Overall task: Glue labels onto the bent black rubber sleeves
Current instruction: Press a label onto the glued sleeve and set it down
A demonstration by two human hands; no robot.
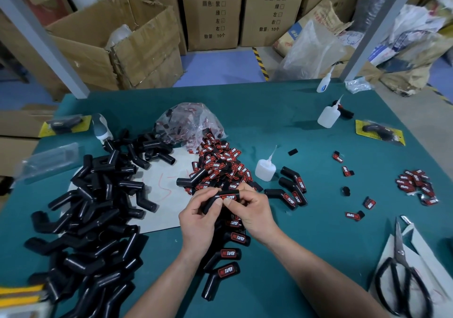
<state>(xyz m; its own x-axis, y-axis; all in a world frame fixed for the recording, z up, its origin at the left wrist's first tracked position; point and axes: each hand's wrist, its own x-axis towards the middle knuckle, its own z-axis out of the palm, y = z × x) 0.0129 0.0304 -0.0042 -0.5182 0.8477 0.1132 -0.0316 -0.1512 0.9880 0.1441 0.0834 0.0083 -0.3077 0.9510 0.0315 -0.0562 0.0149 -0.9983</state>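
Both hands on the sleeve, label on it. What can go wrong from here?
1. Thumbs of the left hand and right hand press beside the label on the sleeve: squeezed-out glue could bond skin or smear the print.
2. The sleeve is held in mid-air, so the label may set crooked.
3. The glue bottle stands beside the loose label pile; a knock could tip it onto them.

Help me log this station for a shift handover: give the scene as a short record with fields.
held item: bent black rubber sleeve bearing a red-and-black label
left grip: curled round the sleeve's lower end
right grip: pinches the sleeve's labelled end
unlabelled stock: pile of bent black sleeves, on the left
loose labels: heap of labels by a clear plastic bag
finished: labelled sleeves between the forearms
glue: white squeeze bottle beside the heap
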